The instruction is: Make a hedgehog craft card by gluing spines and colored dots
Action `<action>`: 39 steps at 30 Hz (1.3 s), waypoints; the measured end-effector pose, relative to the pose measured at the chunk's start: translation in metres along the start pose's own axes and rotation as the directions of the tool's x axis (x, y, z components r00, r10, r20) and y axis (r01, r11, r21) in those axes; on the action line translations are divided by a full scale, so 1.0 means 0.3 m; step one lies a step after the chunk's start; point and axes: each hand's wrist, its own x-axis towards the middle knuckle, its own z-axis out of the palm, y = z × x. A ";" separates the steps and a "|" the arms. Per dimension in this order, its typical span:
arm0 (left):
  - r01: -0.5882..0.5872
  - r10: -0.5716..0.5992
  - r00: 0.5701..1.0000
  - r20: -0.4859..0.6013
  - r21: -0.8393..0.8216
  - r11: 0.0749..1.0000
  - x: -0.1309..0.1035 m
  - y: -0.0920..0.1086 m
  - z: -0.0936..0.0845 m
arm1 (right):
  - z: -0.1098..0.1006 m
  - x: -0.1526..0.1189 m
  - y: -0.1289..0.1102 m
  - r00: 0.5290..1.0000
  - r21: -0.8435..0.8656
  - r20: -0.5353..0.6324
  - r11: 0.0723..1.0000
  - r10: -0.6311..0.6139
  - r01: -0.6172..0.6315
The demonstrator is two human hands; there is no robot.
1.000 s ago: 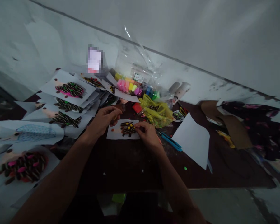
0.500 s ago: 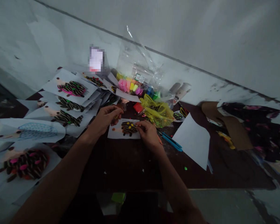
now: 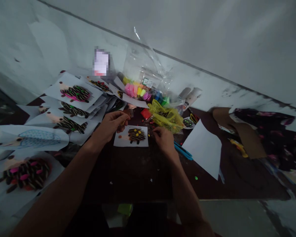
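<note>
A small white card (image 3: 118,142) lies flat on the dark table, bearing a hedgehog picture (image 3: 136,135) with striped seed-like spines and several yellow dots. My left hand (image 3: 114,124) is closed in a pinch over the card's upper left corner; what sits between its fingertips is too small to make out, perhaps a bit of yellow clay. Just right of the card, my right hand (image 3: 164,140) has thumb and fingers pressed together low over the table, their tips partly hidden. A tiny yellow piece (image 3: 149,135) lies between that hand and the card.
Finished-looking hedgehog sheets (image 3: 75,93) pile up on the left. Behind the card are a clear bag of coloured clay (image 3: 143,92), a red packet (image 3: 145,114) and a yellow plastic bag (image 3: 166,115). Blue scissors (image 3: 184,151) and white paper (image 3: 204,148) lie to the right.
My right hand has left the card's right edge and moved right, uncovering that edge and a tiny yellow piece beside it. My left hand stays nearly in place.
</note>
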 end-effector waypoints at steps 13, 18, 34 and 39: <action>-0.004 0.004 1.000 0.002 0.006 1.000 -0.001 -0.002 0.000 | 0.043 0.005 0.024 0.991 0.059 -0.021 0.989 -0.133 0.134; 0.004 -0.004 1.000 -0.011 0.031 1.000 -0.007 0.008 0.006 | 0.036 -0.001 0.002 0.985 0.247 -0.007 0.954 -0.170 0.167; -0.013 0.013 1.000 -0.002 0.022 1.000 -0.005 0.002 0.003 | 0.024 -0.030 -0.058 0.960 0.259 0.045 0.931 -0.276 0.256; -0.016 0.016 1.000 0.011 0.012 1.000 0.000 -0.009 -0.002 | 0.028 -0.032 -0.067 0.960 0.253 0.041 0.932 -0.277 0.258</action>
